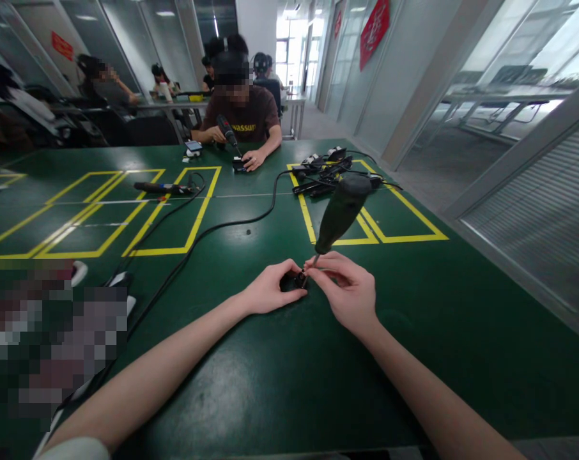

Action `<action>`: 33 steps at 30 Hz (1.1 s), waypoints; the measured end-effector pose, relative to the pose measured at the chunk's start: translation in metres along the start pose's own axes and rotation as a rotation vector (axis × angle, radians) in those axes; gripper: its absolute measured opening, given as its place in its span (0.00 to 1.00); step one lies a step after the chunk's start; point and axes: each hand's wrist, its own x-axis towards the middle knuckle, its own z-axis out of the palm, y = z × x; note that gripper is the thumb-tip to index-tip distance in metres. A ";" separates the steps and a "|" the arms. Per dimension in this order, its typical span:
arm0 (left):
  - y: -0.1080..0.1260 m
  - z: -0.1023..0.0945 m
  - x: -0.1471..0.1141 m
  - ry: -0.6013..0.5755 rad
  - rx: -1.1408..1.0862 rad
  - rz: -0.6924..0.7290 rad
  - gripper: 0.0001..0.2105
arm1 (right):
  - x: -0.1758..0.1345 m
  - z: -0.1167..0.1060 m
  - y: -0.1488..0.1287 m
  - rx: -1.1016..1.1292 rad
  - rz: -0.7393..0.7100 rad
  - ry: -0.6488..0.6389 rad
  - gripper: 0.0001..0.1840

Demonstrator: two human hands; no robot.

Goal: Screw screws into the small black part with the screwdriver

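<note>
From far off, I look down on both bare hands over a big, smooth, dark green table (462, 332). The left hand (275, 291) is bent like the letter C, with a tiny black part (300, 279) between its thumb and fingers. The right hand (344, 287) has its thumb and fingers pinched together on the thin metal rod of a screwdriver with a fat dark handle (343, 211). The screwdriver leans up and away to the right, and its low end meets the tiny part, right between my two hands.

Past the handle sits a messy heap of black cords and tools (323, 171), partly in a box of yellow tape. One long black cord (222, 223) runs from the heap down past my left arm, so it is in the way on that side. Farther left lies a slim black tool with a cord (160, 188). Across the table a person (241, 115) works with a dark tool.

The table's right edge slants down toward me, well apart from my right hand. Plain green top stretches between them, and more lies between my arms.
</note>
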 end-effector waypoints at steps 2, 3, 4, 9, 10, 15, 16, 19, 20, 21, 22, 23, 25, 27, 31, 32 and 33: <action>0.001 0.000 0.000 -0.006 -0.020 0.005 0.13 | 0.001 0.001 -0.001 -0.012 -0.010 -0.002 0.05; 0.001 0.000 0.000 -0.009 -0.027 0.006 0.13 | 0.001 0.001 -0.001 -0.012 -0.009 -0.002 0.06; 0.001 0.000 0.000 -0.010 -0.030 0.006 0.13 | 0.000 0.001 0.000 -0.008 -0.005 -0.002 0.06; 0.000 0.000 0.000 -0.010 -0.008 -0.004 0.13 | -0.002 -0.002 0.005 -0.006 0.027 0.033 0.05; 0.000 0.000 0.000 -0.010 -0.007 -0.003 0.13 | -0.002 -0.002 0.006 -0.010 0.032 0.034 0.05; -0.002 0.000 0.000 -0.011 -0.012 0.013 0.13 | -0.001 -0.002 0.005 -0.006 0.031 -0.007 0.05; -0.002 0.000 0.000 -0.008 -0.009 0.012 0.13 | -0.001 -0.001 0.004 -0.003 0.026 -0.013 0.05; -0.002 0.001 0.000 0.001 0.001 0.007 0.13 | 0.001 0.000 0.001 0.003 0.005 -0.015 0.04; -0.002 0.001 0.000 0.002 0.000 0.009 0.13 | 0.002 0.000 0.000 0.000 -0.001 -0.013 0.04; -0.002 0.001 0.000 0.001 -0.004 0.013 0.13 | 0.002 0.000 0.000 -0.006 -0.007 -0.009 0.04; -0.001 0.001 0.000 0.001 -0.010 0.016 0.13 | 0.002 0.000 -0.001 -0.013 -0.010 -0.006 0.05; -0.001 0.001 0.000 -0.001 -0.014 0.017 0.13 | 0.002 0.000 -0.001 -0.018 -0.007 -0.004 0.05; -0.001 0.001 0.000 -0.007 -0.015 0.010 0.13 | 0.001 0.000 0.000 -0.021 0.007 0.002 0.05; -0.002 0.001 0.000 -0.012 -0.008 0.001 0.13 | 0.000 0.000 0.002 -0.006 0.044 0.017 0.09; -0.002 0.001 0.000 -0.004 -0.002 0.007 0.13 | -0.003 -0.001 0.004 0.011 0.104 0.021 0.09; -0.002 0.001 0.000 -0.003 -0.008 0.013 0.13 | -0.003 -0.001 0.004 0.006 0.104 0.012 0.07; -0.002 0.001 0.000 -0.005 -0.017 0.019 0.13 | -0.003 -0.001 0.004 0.001 0.099 0.006 0.06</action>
